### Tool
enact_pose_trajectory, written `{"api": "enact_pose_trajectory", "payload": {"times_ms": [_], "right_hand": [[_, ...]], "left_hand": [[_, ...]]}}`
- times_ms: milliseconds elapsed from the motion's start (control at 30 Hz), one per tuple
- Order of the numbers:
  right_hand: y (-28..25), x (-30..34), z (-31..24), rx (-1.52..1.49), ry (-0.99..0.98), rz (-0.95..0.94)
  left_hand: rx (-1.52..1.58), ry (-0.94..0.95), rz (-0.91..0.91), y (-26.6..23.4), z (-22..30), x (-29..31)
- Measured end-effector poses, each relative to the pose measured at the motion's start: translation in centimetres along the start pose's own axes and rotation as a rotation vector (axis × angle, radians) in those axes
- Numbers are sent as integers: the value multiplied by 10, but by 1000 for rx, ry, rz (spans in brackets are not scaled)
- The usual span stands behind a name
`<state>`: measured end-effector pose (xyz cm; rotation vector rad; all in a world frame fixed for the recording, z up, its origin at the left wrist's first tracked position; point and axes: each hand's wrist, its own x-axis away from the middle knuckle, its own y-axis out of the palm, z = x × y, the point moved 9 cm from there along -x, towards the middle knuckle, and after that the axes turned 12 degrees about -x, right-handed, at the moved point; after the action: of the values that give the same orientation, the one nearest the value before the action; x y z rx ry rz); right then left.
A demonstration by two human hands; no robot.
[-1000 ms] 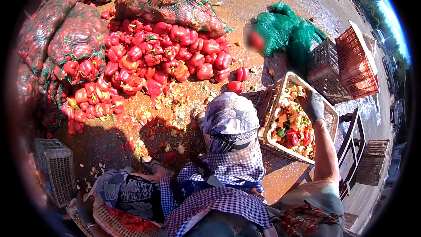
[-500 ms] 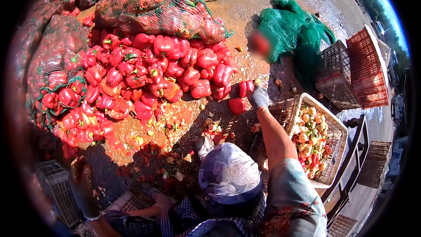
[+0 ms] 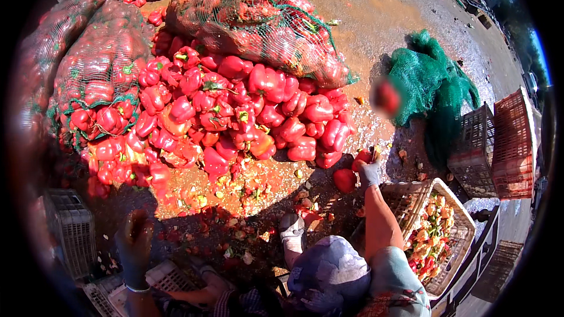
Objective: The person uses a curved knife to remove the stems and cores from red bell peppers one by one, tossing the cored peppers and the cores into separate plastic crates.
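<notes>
My right hand [image 3: 370, 171], in a grey glove, reaches forward and closes on a red bell pepper [image 3: 362, 157] at the right end of the pile. A small brownish bit shows by its fingers, too small to name. Just below lies another red bell pepper [image 3: 344, 181] on the wet ground. My left hand [image 3: 136, 238], also gloved and stained brown, is raised in shade at the lower left. Its fingers look apart, with nothing visible in them. A large heap of red bell peppers [image 3: 235, 105] spreads ahead of both hands.
Net sacks of peppers [image 3: 252, 23] stand behind and left of the heap. A crate of cores and trimmings [image 3: 470, 223] is beside my right arm. Green netting [image 3: 426, 76] and stacked crates [image 3: 514, 147] lie farther right. A grey crate [image 3: 70, 229] stands left.
The view has shifted, so the heap and sacks sit farther right and lower. My right hand stays by the loose pepper with its grip turned; my left stays raised.
</notes>
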<state>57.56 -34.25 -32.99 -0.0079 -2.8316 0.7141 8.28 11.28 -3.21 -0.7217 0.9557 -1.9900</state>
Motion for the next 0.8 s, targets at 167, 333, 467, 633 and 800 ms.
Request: {"api": "enact_pose_trajectory", "payload": {"times_ms": [167, 333, 467, 633, 800], "right_hand": [[32, 65, -133, -665, -106, -402], [56, 223, -311, -620, -148, -1083], [88, 335, -384, -362, -263, -1387], [120, 449, -403, -397, -219, -1629], [135, 486, -404, -327, -298, -1495]], "left_hand": [[346, 131, 1, 1, -6, 20], [508, 273, -193, 9, 51, 34], [981, 373, -338, -1, 74, 51], [1159, 454, -345, -23, 75, 70], [1243, 344, -129, -43, 37, 69]]}}
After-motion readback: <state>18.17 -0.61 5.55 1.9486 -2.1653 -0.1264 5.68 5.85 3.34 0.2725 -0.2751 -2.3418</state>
